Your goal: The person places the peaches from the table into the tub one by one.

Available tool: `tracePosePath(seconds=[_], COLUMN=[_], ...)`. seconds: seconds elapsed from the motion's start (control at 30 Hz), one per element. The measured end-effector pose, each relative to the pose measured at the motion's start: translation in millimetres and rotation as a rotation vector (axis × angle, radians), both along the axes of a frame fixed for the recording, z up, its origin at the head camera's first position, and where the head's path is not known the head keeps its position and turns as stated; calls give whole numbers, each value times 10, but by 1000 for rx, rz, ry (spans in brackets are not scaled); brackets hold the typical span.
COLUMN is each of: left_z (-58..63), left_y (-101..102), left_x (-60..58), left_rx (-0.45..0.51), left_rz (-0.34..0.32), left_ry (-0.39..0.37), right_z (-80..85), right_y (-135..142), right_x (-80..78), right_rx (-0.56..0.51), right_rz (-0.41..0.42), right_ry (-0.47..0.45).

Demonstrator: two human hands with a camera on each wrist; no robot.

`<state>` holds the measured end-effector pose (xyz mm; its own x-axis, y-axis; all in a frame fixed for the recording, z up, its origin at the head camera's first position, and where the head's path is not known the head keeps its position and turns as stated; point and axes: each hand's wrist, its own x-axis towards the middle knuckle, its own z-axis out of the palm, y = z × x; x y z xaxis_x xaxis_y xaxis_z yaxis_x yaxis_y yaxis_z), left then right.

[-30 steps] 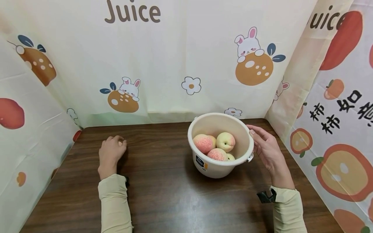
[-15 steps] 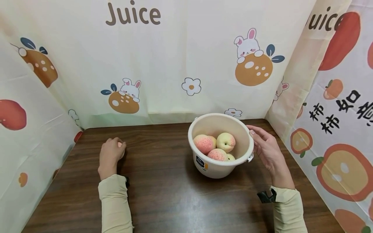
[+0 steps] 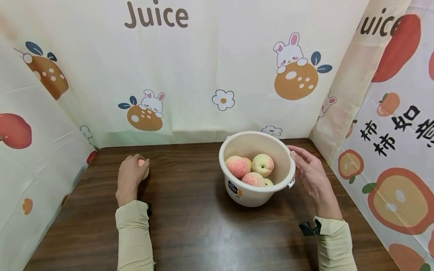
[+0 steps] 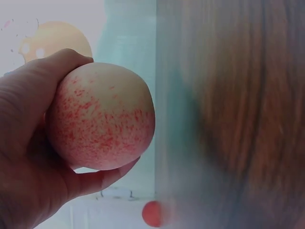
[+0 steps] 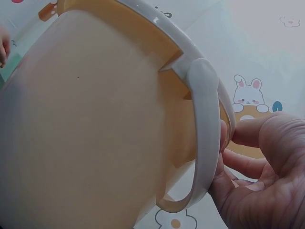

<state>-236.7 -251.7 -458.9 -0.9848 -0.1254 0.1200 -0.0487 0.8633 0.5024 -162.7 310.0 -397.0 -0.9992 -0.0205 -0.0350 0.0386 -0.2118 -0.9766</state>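
Note:
At the table's left, my left hand (image 3: 130, 175) grips a pink-and-cream peach (image 4: 102, 117); the left wrist view shows fingers and thumb curled round opposite sides of it. In the head view the hand covers most of this fruit. A white bucket (image 3: 251, 198) stands upright right of centre, with several peaches (image 3: 262, 165) inside. My right hand (image 3: 313, 177) pinches the bucket's right rim between thumb and fingers. In the right wrist view the bucket's white handle (image 5: 207, 129) hangs down beside those fingers.
The dark brown wooden table (image 3: 190, 226) runs back to a printed curtain (image 3: 196, 56) with rabbits and oranges. More printed cloth (image 3: 400, 150) closes off the right side, and another cloth (image 3: 30, 180) the left. A small red thing (image 3: 90, 157) shows at the back left corner.
My left hand has shifted slightly right and turned, and more of the peach in it now shows. My right hand and the bucket stay in place.

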Motion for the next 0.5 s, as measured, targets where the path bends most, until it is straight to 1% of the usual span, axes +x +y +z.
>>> tracePosePath(seconds=[0.3, 0.5], left_z=[123, 231], left_y=[179, 267], left_x=[-43, -20], left_rx=[20, 14], left_rz=[-33, -34], left_ry=[82, 115], right_z=[7, 9], right_y=[-1, 7], right_x=[-11, -4], right_rx=[3, 17], right_rz=[-2, -6], right_ry=[-3, -13])
